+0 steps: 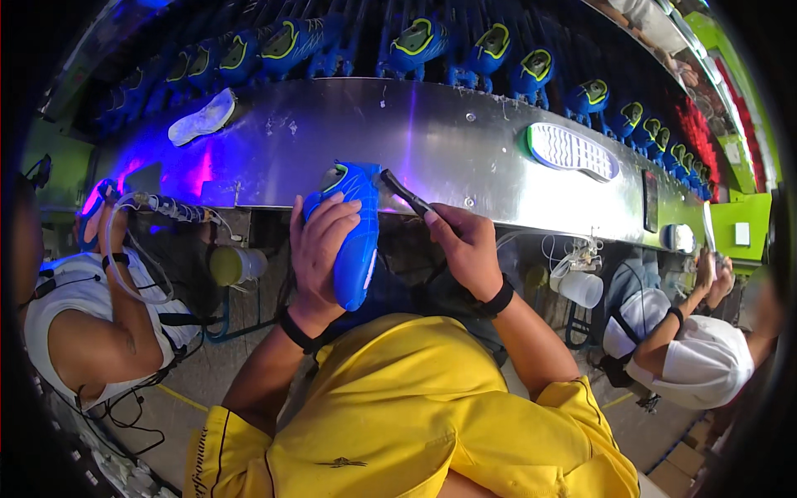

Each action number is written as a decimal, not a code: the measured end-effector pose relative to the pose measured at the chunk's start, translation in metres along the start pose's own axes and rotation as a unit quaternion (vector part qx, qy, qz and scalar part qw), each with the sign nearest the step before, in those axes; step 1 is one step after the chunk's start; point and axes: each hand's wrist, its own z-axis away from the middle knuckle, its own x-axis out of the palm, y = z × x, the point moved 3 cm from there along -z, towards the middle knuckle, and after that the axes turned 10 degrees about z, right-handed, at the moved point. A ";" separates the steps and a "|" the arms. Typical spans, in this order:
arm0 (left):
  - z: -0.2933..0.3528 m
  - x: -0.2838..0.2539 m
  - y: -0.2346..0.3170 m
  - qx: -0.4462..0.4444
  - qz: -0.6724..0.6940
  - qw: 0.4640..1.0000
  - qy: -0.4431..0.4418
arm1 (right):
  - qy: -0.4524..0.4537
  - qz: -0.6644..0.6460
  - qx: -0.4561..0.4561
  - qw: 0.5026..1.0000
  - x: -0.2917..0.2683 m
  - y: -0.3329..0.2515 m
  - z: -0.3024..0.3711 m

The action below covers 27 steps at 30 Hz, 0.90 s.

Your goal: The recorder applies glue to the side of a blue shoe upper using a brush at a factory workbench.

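Watching from afar, I saw the left hand [317, 247] wrapped around a blue shoe [357, 259] and the right hand [471, 249] pinching a slim, dark-handled brush [405, 195]. The left hand's fingers reached across the shoe from one side — so, I judged, a hard push from the brush could have twisted it loose. A slip of the right hand could have smeared the blue upper, had the bristles been wet; I couldn't tell whether they were.

The shoe lay against the left palm, toe pointing back toward the wearer. It was left of the right hand, the brush's tip close by its heel — touching or not, I couldn't tell. Beyond both hands stretched a metal bench [490, 166].
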 end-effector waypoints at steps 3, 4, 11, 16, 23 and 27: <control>0.002 0.001 -0.002 0.001 0.000 1.000 0.000 | -0.062 -0.105 0.040 0.992 -0.001 -0.006 0.016; 0.002 0.001 -0.003 0.001 0.001 1.000 0.003 | -0.060 -0.106 0.044 0.992 -0.003 -0.004 0.018; 0.002 0.005 -0.001 -0.004 0.009 0.999 0.036 | -0.026 -0.019 -0.012 0.999 -0.007 -0.009 0.010; 0.000 0.003 -0.001 -0.012 -0.011 1.000 -0.008 | -0.139 -0.136 0.070 0.978 -0.018 -0.014 0.030; -0.023 0.006 0.021 -0.053 -0.002 0.999 0.003 | -0.079 -0.176 -0.002 0.981 -0.035 -0.028 0.054; -0.037 0.012 0.029 -0.088 -0.033 0.995 -0.016 | -0.047 -0.145 -0.075 0.985 -0.047 -0.032 0.055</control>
